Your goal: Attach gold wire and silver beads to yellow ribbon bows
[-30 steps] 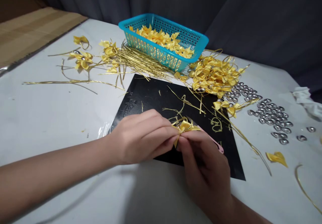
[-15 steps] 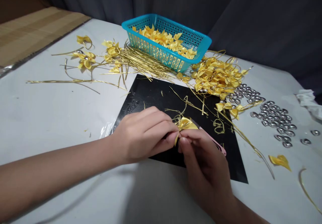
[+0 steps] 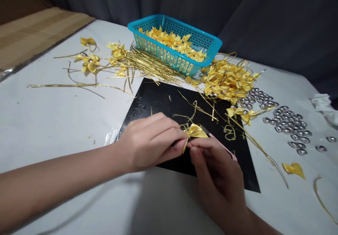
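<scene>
Between my two hands, above a black mat [image 3: 142, 103], is a yellow ribbon bow [image 3: 196, 131] with thin gold strands at its base. My left hand [image 3: 154, 141] is closed, its thumb and fingers pinching the bow's left side. My right hand [image 3: 218, 170] is also closed, thumb and forefinger pinched at the bow's lower edge, where a thin gold cord seems to run; the fingertips partly hide it. A pink-handled tool [image 3: 227, 150] lies on the mat behind my right hand, mostly covered. Loose gold cord snippets [image 3: 195, 108] are scattered on the mat.
A blue basket [image 3: 169, 54] of yellow bows stands at the back, with a bundle of gold cords [image 3: 150, 66] before it. To its right is a heap of finished-looking yellow bows [image 3: 227, 78]. Several silver beads [image 3: 287, 122] lie at right, near a loose yellow bow [image 3: 293, 170].
My right thumb and forefinger have shifted slightly right and down, a little away from my left fingertips. The bow and my left hand have stayed nearly in place.
</scene>
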Action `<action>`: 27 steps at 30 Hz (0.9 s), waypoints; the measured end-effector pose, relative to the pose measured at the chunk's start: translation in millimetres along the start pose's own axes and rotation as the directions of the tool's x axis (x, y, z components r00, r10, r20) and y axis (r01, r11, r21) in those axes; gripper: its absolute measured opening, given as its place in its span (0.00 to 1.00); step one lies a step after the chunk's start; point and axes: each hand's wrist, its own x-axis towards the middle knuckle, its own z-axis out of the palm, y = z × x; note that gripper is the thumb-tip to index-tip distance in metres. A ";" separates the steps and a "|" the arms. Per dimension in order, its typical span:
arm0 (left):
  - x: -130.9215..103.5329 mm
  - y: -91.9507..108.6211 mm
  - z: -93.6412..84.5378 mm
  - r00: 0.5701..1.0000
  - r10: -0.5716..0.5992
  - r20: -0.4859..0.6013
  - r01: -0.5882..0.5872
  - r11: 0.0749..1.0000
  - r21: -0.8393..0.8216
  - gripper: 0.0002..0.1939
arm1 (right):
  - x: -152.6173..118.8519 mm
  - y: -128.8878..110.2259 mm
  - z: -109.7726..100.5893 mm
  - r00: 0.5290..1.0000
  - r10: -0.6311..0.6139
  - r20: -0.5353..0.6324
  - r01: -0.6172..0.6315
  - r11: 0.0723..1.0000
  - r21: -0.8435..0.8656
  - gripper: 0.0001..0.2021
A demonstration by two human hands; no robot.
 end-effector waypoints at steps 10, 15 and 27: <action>0.3 0.0 -0.1 1.000 -0.019 -0.003 0.019 1.000 -0.016 0.00 | -5.7 2.1 -1.5 0.997 0.078 0.017 -0.078 0.997 0.002 0.07; 1.3 -0.4 -1.0 0.999 -0.032 -0.027 0.031 0.999 -0.033 0.01 | -6.0 -1.1 -0.5 0.993 0.117 -0.024 -0.117 0.993 0.005 0.06; 1.3 -0.6 2.1 0.994 -0.102 0.027 0.105 0.986 -0.131 0.01 | -6.2 -1.6 0.6 0.987 0.150 -0.056 -0.147 0.988 0.041 0.06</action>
